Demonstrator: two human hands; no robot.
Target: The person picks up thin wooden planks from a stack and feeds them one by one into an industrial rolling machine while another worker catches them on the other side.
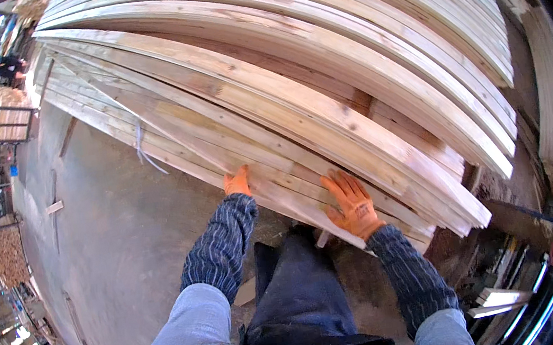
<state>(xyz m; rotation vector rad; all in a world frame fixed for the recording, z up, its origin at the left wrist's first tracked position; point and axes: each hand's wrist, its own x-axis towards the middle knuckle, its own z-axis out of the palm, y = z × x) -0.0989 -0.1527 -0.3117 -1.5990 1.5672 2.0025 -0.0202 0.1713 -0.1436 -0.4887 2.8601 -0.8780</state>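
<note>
Both of my hands wear orange gloves, with dark striped sleeve covers above them. My left hand (238, 182) is closed on the edge of a long wooden board (174, 134) that lies slanted over other boards on the near side of the stack. My right hand (352, 206) rests flat on the boards further right, fingers apart, near their right ends. Beyond my hands, a wide stack of long pale planks (266, 97) stretches from upper left to lower right. The undersides of the boards are hidden.
A thin pale strap (141, 145) hangs over the near boards. Grey concrete floor (114, 215) spreads to the left, with a small wood offcut (55, 207) on it. Lumber stacks (8, 256) stand along the far left. Metal rails (521, 280) and wood pieces are at lower right.
</note>
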